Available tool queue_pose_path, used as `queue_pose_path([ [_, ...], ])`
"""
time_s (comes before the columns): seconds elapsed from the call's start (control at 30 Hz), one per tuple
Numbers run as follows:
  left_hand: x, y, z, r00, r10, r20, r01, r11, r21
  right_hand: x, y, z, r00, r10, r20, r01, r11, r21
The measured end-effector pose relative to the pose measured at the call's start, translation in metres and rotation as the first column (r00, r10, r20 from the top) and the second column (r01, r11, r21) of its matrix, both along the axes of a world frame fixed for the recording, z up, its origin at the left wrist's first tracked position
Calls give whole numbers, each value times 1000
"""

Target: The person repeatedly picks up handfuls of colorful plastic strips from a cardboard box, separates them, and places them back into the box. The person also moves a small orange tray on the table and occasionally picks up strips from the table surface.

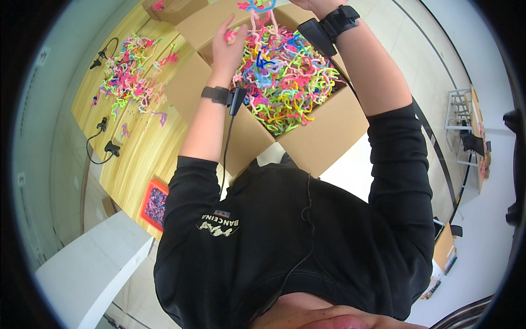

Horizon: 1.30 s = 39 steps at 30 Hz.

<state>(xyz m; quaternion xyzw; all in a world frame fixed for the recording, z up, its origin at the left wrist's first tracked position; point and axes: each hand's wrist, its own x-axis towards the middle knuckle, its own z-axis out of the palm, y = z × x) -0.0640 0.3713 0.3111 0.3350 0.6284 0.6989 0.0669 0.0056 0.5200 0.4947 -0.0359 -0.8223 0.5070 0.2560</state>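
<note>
Wood table (145,162) at left: orange-red tray (147,202) of purple-pink bits near the edge, corded black clips (112,148) further up. White slab-like surface (98,268) lower left. Right: pale tiled floor (386,35), metal-framed rack (450,112), wood-topped desk (442,249) lower down.

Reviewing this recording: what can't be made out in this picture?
Head view: right hand, partly cut off by the top edge; grip unclear.
Head view: floor of the cardboard box, hidden by the colourful strands.
Head view: pieces in the red tray, too small to identify.
</note>
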Motion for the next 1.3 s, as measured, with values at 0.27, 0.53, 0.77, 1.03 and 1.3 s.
queue_pose_path([
  [0.27,8,5,-15,969,-245,-44,220,925,-310,8,-22,10,999,-40,-33,34,984,-173],
  [0.53,-39,13,-81,921,-111,373,250,904,-348,24,-2,61,972,-127,-199,125,992,-22],
  [0.77,-88,8,-93,928,-362,-93,114,511,-852,26,6,-39,934,134,331,-82,982,-168],
  [1.03,-31,-43,-111,877,-475,-75,317,688,-652,76,-13,-173,695,-70,715,-200,937,287],
  [1.3,67,-61,-13,480,-637,603,474,767,433,124,-105,-180,973,34,226,134,715,-686],
])
